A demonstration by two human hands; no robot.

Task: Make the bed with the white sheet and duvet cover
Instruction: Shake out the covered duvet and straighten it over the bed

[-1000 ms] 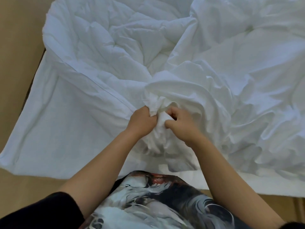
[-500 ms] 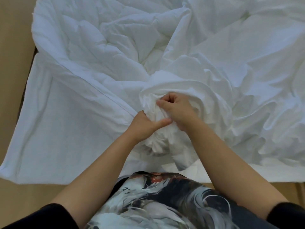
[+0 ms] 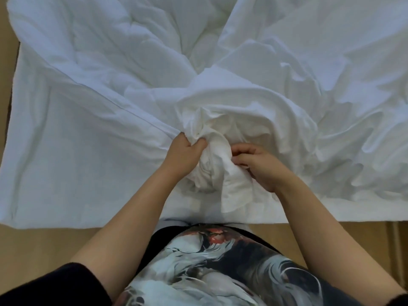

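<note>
1. White, crumpled fabric of the duvet cover (image 3: 309,96) is spread over the middle and right of the bed, heaped in deep folds.
2. A gathered bunch (image 3: 213,171) of that cover is held at the near edge of the bed, between the two hands and just in front of the person's body.
3. The bunch is gripped from its left side by the left hand (image 3: 184,152); the fingers are curled into the cloth and the thumb is laid across a fold.
4. A fold on the right side of the bunch is pinched by the right hand (image 3: 259,166), whose fingers are curled with their tips drawn close to the thumb.
5. A puffy, white quilted duvet (image 3: 106,40) is seen at the far left, partly overlapped by the cover.
6. A flat, smooth white sheet (image 3: 66,168) is spread at the near left, and its edge is hung over the side of the bed above the tan floor (image 3: 44,246).
7. A dark shirt (image 3: 209,272) printed with pale swirls and a red patch is seen at the bottom, with a black sleeve (image 3: 55,286) at the lower left.
</note>
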